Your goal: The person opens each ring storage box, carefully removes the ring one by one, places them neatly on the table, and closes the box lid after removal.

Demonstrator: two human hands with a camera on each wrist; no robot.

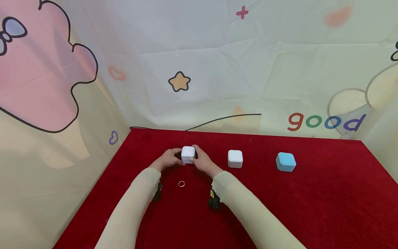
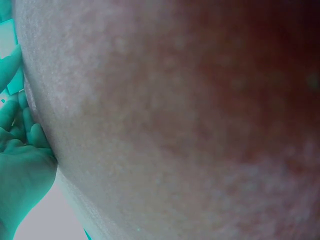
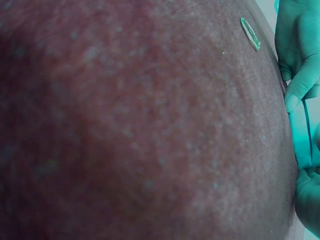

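Both hands are at a small white ring box (image 1: 188, 153) with rounded corners, toward the back of the red cloth. My left hand (image 1: 168, 159) holds it from the left, its thumb low at the front. On the opposite side my right hand (image 1: 204, 162) grips it, thumb on the front face and fingers reaching behind. The box's lid seam shows as a dark line in the right wrist view, and the lid looks closed. A thin ring (image 1: 181, 184) lies on the cloth between the forearms; this ring (image 3: 250, 34) also shows in the right wrist view. Cloth fills most of both wrist views.
To the right stand a second white ring box (image 1: 235, 159) and a light blue ring box (image 1: 286, 162), both closed. Beside the left forearm a small ring-like thing (image 1: 107, 220) is partly hidden. A printed curtain (image 1: 217, 76) hangs behind the red-covered table (image 1: 323, 207).
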